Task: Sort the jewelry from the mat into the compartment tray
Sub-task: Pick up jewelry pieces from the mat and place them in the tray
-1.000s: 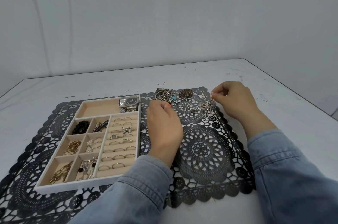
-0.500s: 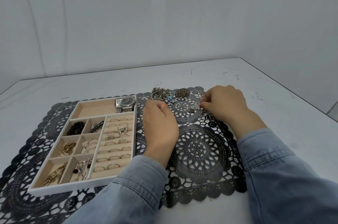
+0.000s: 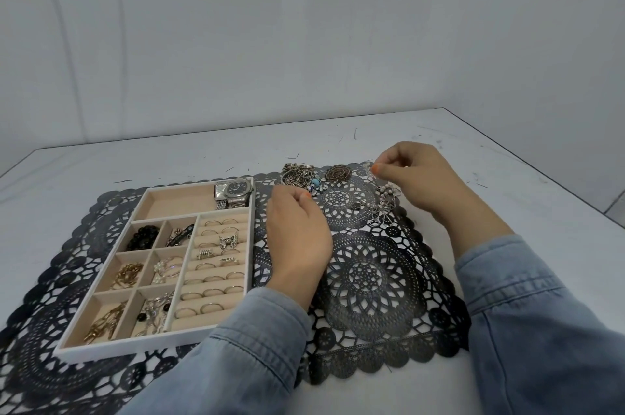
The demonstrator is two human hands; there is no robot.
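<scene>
White desk (image 3: 101,164) carries a black lace-cut mat (image 3: 372,279); right grip (image 3: 416,174) pinches a silvery beaded chain (image 3: 387,192); left grip (image 3: 297,232) curled, contents hidden, beside beige-lined tray (image 3: 135,348).

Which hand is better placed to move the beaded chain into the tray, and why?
Right. The right hand pinches the beaded chain, part lifted off the mat; the left hand rests apart from it.
</scene>
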